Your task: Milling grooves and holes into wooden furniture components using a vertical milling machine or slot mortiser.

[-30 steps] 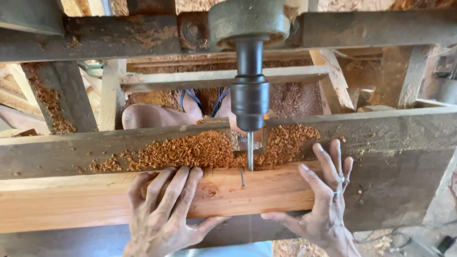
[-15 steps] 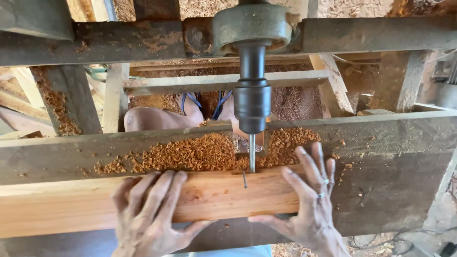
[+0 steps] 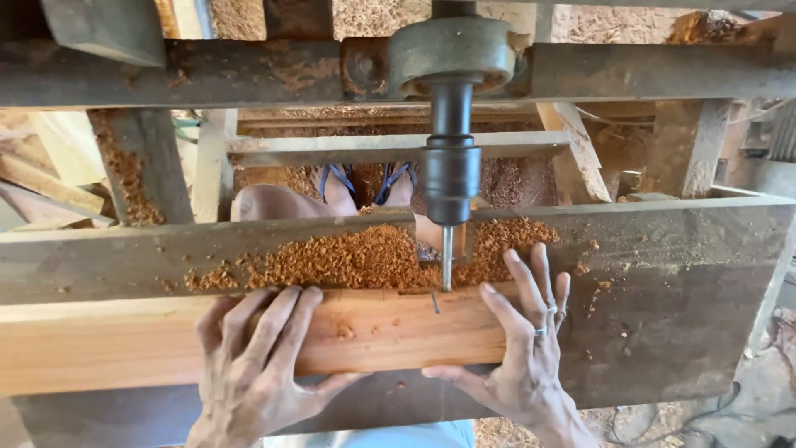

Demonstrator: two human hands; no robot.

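Observation:
A long reddish wooden plank lies across the grey machine table. My left hand presses flat on top of the plank, fingers spread. My right hand, wearing rings, wraps the plank's right end with the thumb under its near edge. A vertical drill chuck hangs above, and its bit points down at the plank's far edge between my hands. A short pencil line marks the plank just below the bit.
Orange wood shavings pile on the table behind the plank. A heavy rusty beam carries the drill head. Below the table a foot in a blue sandal and timber offcuts show.
The plank has slid a little to the left under the bit. My left hand shifted with it along the plank, and my right hand stays wrapped on the plank's end.

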